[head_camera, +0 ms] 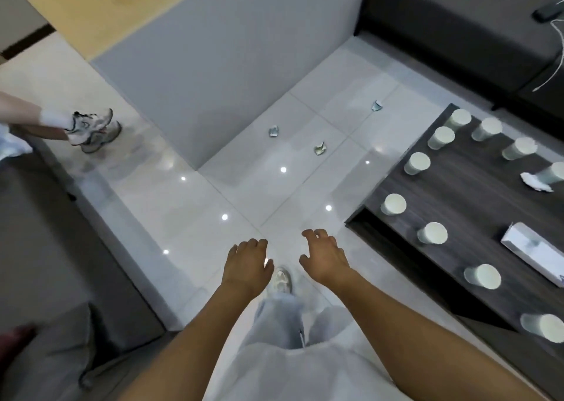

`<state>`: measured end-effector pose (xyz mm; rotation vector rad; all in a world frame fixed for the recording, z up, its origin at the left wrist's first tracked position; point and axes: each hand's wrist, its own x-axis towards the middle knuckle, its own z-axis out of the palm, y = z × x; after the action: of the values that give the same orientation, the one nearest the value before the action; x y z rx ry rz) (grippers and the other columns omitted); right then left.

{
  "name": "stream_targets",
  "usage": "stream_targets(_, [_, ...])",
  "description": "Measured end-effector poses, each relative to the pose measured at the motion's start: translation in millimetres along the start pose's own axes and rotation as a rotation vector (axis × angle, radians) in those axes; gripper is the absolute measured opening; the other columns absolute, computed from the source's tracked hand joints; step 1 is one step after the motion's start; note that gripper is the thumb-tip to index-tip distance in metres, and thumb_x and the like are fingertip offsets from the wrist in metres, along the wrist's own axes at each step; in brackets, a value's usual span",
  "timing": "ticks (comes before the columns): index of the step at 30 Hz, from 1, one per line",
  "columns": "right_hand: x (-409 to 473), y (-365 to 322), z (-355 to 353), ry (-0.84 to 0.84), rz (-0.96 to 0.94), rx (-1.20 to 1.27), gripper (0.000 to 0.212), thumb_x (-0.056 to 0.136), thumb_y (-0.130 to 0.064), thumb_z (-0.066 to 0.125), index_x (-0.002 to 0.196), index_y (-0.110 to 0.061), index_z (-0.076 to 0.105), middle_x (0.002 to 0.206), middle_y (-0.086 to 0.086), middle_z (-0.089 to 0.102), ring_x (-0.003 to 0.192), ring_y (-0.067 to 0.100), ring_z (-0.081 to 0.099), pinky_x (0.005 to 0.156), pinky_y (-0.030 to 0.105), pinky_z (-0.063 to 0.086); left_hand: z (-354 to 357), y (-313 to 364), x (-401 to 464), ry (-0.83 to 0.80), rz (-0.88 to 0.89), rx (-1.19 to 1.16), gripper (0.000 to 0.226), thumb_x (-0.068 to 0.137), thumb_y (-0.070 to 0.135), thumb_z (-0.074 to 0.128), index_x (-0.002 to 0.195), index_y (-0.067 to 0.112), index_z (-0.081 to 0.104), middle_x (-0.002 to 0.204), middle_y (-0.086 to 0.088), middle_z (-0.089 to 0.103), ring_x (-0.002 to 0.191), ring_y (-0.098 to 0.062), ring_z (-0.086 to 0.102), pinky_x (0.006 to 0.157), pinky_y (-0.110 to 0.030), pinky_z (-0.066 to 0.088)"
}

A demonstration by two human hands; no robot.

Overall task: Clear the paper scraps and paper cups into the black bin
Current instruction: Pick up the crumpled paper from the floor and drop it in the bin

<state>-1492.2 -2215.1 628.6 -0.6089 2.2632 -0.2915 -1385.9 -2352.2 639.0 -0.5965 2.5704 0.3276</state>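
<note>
With no black bin anywhere in view, the big risk is grabbing an armful and having nowhere to drop it. Both hands are out front, holding nothing: left hand [248,263] and right hand [325,255], fingers loosely curled and slightly spread over the tiled floor [213,205]. Three crumpled scraps [319,148] lie on that floor ahead, well apart from each other and small, so easy to miss. White paper cups [393,204] stand scattered on the dark table [476,193] to the right, mouths up; a careless sweep could topple them, and I can't tell if any hold liquid.
</note>
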Motion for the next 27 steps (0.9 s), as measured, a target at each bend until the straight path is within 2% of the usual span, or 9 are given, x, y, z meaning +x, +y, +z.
stream_targets(4, [52.3,-25.7,-33.6,0.015,0.052,0.04,0.054,0.092,-0.021,0.051,0.143,-0.02,0.033,0.144,0.007,0.035,0.125,0.028,0.041,0.099,0.04,0.04,-47.1,-26.5,68.4,-0.038,0.025,0.037,0.043,0.097,0.037,0.039,0.134,0.015,0.042,0.125,-0.004,0.054,0.114,-0.023,0.05,0.1,-0.033,0.035])
stream_targets(9, [119.1,-26.4,-81.3,0.008,0.128,0.088,0.052,0.092,-0.022,0.052,0.142,-0.02,0.035,0.144,0.008,0.035,0.124,0.029,0.041,0.099,0.04,0.04,-92.1,-32.6,156.0,-0.081,0.087,0.07,0.044,0.097,0.036,0.039,0.135,0.015,0.041,0.126,-0.004,0.053,0.115,-0.023,0.049,0.101,-0.033,0.034])
stream_targets(15, [224.9,-13.0,-152.2,0.008,0.177,0.111,0.054,0.095,-0.028,0.052,0.145,-0.02,0.032,0.142,0.009,0.036,0.125,0.029,0.04,0.102,0.039,0.038,-144.4,-19.2,281.3,-0.07,0.119,0.065,0.044,0.096,0.035,0.041,0.135,0.014,0.042,0.127,-0.005,0.054,0.116,-0.024,0.049,0.102,-0.033,0.035])
stream_targets(21, [330.2,-4.9,-231.4,0.016,0.205,0.148,0.056,0.094,-0.024,0.051,0.146,-0.018,0.03,0.144,0.011,0.034,0.129,0.03,0.037,0.102,0.04,0.038,-206.3,1.0,408.8,-0.088,0.142,0.094,0.043,0.097,0.033,0.041,0.135,0.013,0.042,0.128,-0.006,0.053,0.116,-0.024,0.049,0.099,-0.033,0.036])
stream_targets(27, [397.7,-6.7,-286.9,0.009,0.281,0.18,0.055,0.092,-0.02,0.052,0.144,-0.016,0.032,0.142,0.012,0.035,0.126,0.032,0.039,0.098,0.04,0.039,-261.2,11.3,502.6,-0.083,0.173,0.096,0.041,0.096,0.032,0.043,0.131,0.011,0.046,0.124,-0.008,0.055,0.113,-0.026,0.051,0.097,-0.034,0.037])
